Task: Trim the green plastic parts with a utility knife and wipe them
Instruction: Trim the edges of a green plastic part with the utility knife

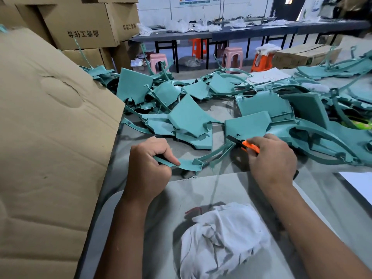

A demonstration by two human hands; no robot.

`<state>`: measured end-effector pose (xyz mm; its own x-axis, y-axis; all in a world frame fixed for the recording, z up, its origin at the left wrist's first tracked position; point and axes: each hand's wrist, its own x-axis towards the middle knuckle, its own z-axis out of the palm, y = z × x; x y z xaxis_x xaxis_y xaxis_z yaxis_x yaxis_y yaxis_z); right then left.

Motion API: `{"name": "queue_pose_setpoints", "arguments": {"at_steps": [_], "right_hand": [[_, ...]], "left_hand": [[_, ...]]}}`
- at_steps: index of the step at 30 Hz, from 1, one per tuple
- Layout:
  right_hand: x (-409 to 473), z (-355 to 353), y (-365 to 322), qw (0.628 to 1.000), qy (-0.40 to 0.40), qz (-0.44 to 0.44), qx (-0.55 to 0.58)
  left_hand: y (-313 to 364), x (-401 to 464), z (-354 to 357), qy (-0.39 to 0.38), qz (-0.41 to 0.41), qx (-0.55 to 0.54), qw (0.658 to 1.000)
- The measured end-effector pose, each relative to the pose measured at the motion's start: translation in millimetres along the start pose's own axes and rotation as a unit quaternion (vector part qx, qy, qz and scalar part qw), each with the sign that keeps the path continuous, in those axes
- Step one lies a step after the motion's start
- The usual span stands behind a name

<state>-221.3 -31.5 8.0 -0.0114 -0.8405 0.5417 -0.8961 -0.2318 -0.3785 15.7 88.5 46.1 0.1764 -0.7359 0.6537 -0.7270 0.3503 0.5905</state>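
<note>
My left hand [148, 164] grips one end of a long, thin green plastic part [203, 160] that stretches rightward just above the table. My right hand [271, 160] holds an orange utility knife [250, 147], its dark tip touching the far end of that part. A crumpled white cloth [223, 236] lies on the grey table [201, 188] near me, between my forearms. A big heap of green plastic parts [191, 117] covers the table beyond my hands.
A large cardboard box flap [50, 127] leans in on the left, close to my left arm. Stacked cartons [80, 25] stand behind it. Further back are dark benches [221, 35], pink and orange stools [231, 55], and another carton [306, 55].
</note>
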Motion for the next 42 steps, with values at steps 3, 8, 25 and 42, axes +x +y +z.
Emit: {"name": "queue_pose_setpoints", "arguments": {"at_steps": [3,8,25,42], "right_hand": [[-6.7,1.5,-4.3,1.0,0.015,-0.009,-0.017],[-12.4,4.0,-14.9,0.998,-0.041,-0.032,-0.04],[-40.1,-26.9,-59.4,0.982,-0.123,-0.144,0.009],[-8.1,8.7,-3.5,0.999,0.029,0.019,0.001]], "left_hand": [[3.1,0.7,-1.5,-0.006,0.006,0.01,1.0],[9.3,2.4,-5.7,-0.003,0.016,0.023,1.0],[9.4,1.7,-6.2,-0.011,0.019,0.034,0.999],[3.6,-0.7,-4.4,-0.004,0.018,0.02,1.0]]}}
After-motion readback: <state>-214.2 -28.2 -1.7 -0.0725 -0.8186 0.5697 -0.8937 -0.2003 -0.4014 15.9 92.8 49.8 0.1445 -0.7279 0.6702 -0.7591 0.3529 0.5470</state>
